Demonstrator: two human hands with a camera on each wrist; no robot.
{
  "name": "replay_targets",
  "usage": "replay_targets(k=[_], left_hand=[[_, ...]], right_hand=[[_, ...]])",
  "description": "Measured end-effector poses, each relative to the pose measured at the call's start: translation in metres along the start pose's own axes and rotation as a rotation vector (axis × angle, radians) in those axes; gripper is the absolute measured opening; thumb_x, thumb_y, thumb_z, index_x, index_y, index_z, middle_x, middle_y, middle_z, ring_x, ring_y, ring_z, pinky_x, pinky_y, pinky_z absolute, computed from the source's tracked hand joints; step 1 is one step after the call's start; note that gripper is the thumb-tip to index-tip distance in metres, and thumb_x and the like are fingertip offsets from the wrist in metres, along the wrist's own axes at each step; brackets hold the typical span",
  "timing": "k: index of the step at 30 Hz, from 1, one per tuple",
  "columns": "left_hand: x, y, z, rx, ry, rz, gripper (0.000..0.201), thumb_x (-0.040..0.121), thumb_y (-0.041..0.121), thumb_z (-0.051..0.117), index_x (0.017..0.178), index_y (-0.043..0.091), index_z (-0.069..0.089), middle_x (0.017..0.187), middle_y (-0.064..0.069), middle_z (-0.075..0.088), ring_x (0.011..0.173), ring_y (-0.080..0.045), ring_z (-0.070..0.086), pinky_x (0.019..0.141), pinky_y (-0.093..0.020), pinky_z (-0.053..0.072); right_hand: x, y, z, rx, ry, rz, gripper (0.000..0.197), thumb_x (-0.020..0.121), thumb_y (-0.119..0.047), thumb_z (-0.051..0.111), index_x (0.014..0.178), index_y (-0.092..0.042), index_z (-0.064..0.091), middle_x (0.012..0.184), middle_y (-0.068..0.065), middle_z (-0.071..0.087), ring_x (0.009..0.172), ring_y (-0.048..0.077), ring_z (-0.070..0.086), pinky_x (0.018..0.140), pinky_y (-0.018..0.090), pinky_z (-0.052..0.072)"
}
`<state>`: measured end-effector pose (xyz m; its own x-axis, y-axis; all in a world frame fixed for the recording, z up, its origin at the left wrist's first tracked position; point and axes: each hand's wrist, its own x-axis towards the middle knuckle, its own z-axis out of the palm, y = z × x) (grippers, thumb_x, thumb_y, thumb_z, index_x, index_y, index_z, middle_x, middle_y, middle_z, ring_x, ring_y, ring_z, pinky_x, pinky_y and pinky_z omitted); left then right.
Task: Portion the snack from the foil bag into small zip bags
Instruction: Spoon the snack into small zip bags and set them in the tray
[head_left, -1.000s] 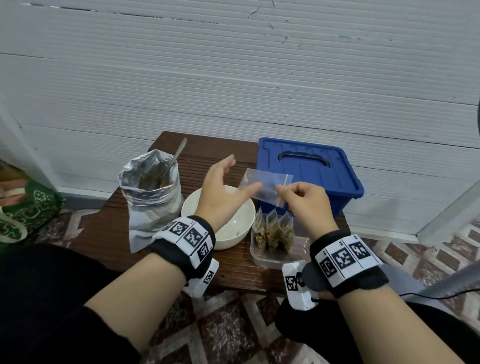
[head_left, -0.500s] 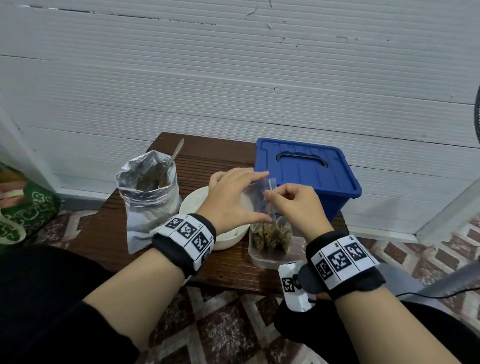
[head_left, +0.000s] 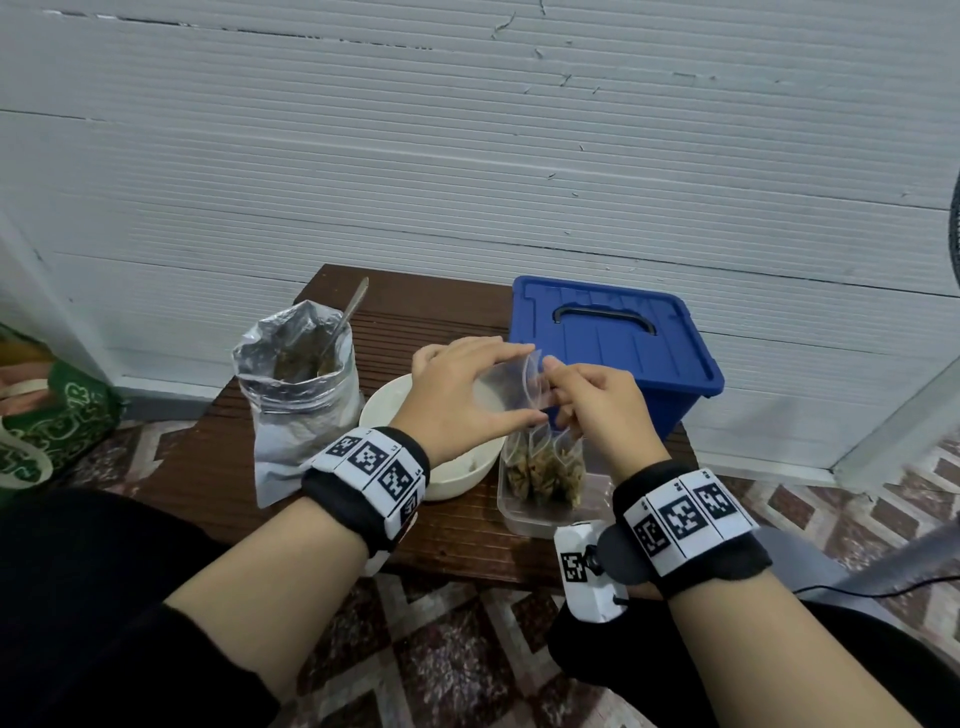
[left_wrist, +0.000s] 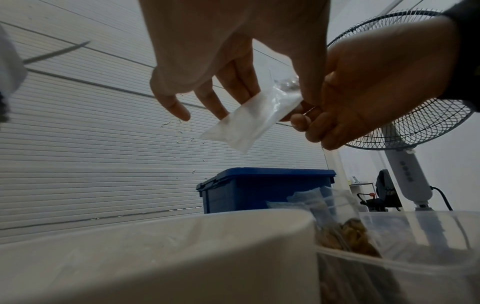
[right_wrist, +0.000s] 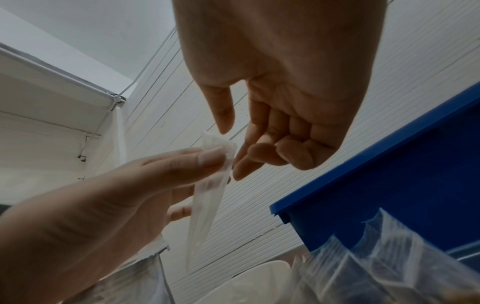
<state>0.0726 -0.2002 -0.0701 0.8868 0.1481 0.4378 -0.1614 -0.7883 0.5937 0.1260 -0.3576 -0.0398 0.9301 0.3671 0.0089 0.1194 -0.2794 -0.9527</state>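
Observation:
Both hands hold a small empty clear zip bag (head_left: 506, 389) over the white bowl (head_left: 384, 405). My left hand (head_left: 530, 382) pinches the bag's upper part between its long fingers and thumb. My right hand (head_left: 553, 395) pinches the bag's mouth edge with thumb and forefinger, its other fingers curled. From the left wrist, the zip bag (left_wrist: 249, 121) hangs slanted between the hands. In the right wrist view the zip bag (right_wrist: 205, 205) shows edge-on. The open foil bag (head_left: 298, 384) stands to the left with a spoon (head_left: 350, 306) in it.
A clear tub (head_left: 540, 519) at the table's front holds several filled zip bags (head_left: 545, 467). A blue lidded box (head_left: 613, 343) stands behind my right hand. The small brown table (head_left: 208, 467) is against a white wall. A standing fan (left_wrist: 415, 102) is off to the right.
My left hand closed in and took hold of the zip bag that the right hand held up flat. The bag now stands edge-on between both hands, slightly lower.

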Motion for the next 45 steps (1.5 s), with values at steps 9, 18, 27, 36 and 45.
replay_targets(k=[9, 18, 27, 36, 45], left_hand=[[0.003, -0.007, -0.003, -0.136, 0.056, 0.041, 0.038, 0.069, 0.064, 0.069, 0.100, 0.043, 0.069, 0.099, 0.028, 0.067, 0.106, 0.006, 0.059, 0.096, -0.050, 0.042], [0.000, -0.006, -0.021, -0.159, 0.067, -0.001, 0.041, 0.068, 0.058, 0.075, 0.105, 0.041, 0.068, 0.103, 0.023, 0.069, 0.104, 0.003, 0.061, 0.094, -0.044, 0.047], [-0.001, 0.000, -0.079, -0.166, 0.146, -0.043, 0.045, 0.069, 0.035, 0.085, 0.110, 0.028, 0.069, 0.106, 0.015, 0.067, 0.101, 0.005, 0.059, 0.086, -0.007, 0.043], [-0.012, -0.030, -0.143, -0.057, 0.275, -0.205, 0.038, 0.072, 0.032, 0.082, 0.107, 0.028, 0.069, 0.100, 0.017, 0.063, 0.093, 0.013, 0.052, 0.080, 0.004, 0.033], [-0.022, -0.080, -0.165, 0.006, 0.346, -0.417, 0.029, 0.074, 0.035, 0.080, 0.098, 0.027, 0.066, 0.102, 0.010, 0.063, 0.102, -0.011, 0.057, 0.094, -0.029, 0.045]], right_hand=[[0.001, -0.001, 0.000, -0.082, 0.028, -0.043, 0.020, 0.089, -0.022, 0.064, 0.071, -0.018, 0.071, 0.065, -0.005, 0.069, 0.055, -0.004, 0.055, 0.065, 0.020, 0.041], [0.004, -0.007, 0.003, -0.073, 0.120, -0.052, 0.027, 0.096, -0.026, 0.052, 0.078, -0.018, 0.071, 0.067, -0.002, 0.070, 0.048, -0.004, 0.052, 0.050, 0.013, 0.041], [0.011, -0.035, 0.031, -0.131, 0.092, -0.097, 0.024, 0.089, -0.028, 0.062, 0.070, -0.015, 0.067, 0.064, -0.002, 0.069, 0.059, 0.007, 0.059, 0.074, 0.034, 0.052], [0.020, -0.064, 0.088, -0.060, -0.048, -0.118, 0.020, 0.088, -0.034, 0.062, 0.076, -0.019, 0.067, 0.066, -0.003, 0.069, 0.062, 0.012, 0.060, 0.078, 0.039, 0.054], [0.038, -0.075, 0.132, -0.106, -0.124, -0.101, 0.031, 0.086, -0.034, 0.065, 0.113, -0.020, 0.064, 0.108, 0.002, 0.065, 0.102, 0.025, 0.063, 0.095, 0.045, 0.050]])
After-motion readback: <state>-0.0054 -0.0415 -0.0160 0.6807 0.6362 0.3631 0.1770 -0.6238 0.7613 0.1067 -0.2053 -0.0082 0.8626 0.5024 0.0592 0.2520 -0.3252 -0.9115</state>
